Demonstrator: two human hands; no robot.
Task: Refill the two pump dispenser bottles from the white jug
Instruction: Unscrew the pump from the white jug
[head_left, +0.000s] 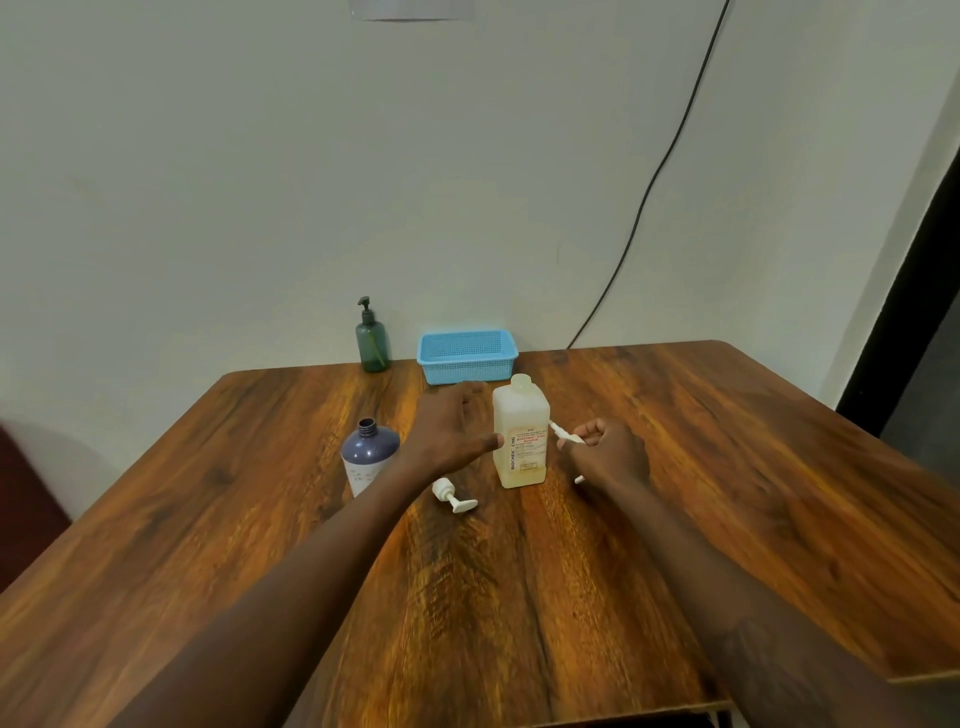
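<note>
A white translucent jug (521, 434) with a red-lettered label stands uncapped in the middle of the wooden table (727, 467). My left hand (452, 426) hovers open just left of it, thumb near its side. My right hand (605, 452) grips a white pump head (563, 434) right of the jug. A purple bottle (368, 457) with no pump stands to the left. Another white pump head (453, 496) lies on the table in front of the jug. A green pump dispenser bottle (372, 340) stands at the far edge by the wall.
A blue plastic basket (466, 356) sits at the back of the table, behind the jug. A black cable (654, 182) runs down the wall to the table's far edge. The table's front edge is close to me.
</note>
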